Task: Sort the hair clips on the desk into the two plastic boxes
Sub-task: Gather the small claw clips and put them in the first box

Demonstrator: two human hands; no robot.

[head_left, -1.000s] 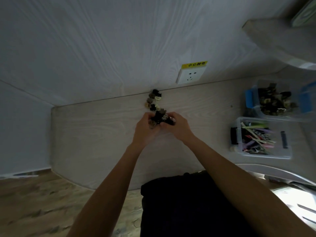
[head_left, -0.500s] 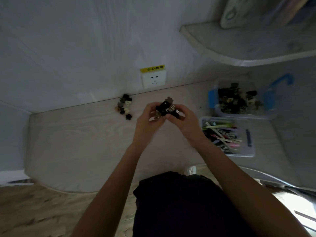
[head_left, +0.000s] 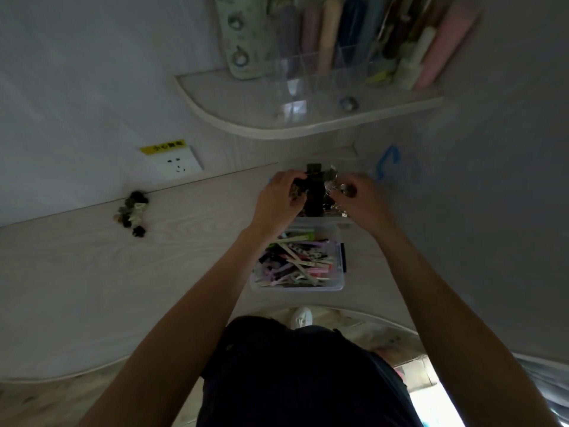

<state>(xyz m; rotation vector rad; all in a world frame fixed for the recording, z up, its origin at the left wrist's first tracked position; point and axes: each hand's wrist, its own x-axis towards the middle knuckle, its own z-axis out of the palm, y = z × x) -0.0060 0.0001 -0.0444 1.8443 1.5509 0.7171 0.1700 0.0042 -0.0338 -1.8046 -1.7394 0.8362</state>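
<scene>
My left hand (head_left: 278,200) and my right hand (head_left: 360,198) together hold a bunch of small dark claw clips (head_left: 317,188) over the far plastic box (head_left: 386,163) with blue latches, which my hands mostly hide. In front of it stands the near clear box (head_left: 334,286), filled with several flat coloured clips (head_left: 295,261). A small pile of dark and pale claw clips (head_left: 133,212) lies on the desk at the left, close to the wall.
A white wall socket (head_left: 178,163) with a yellow label sits above the desk edge. A curved shelf (head_left: 277,121) overhead carries a clear organiser with pens and tubes. The pale wooden desk (head_left: 107,272) ends in a rounded front edge.
Both hands have carried the bunch of claw clips from the pile at the left over to the far box at the right. The view has swung right with them.
</scene>
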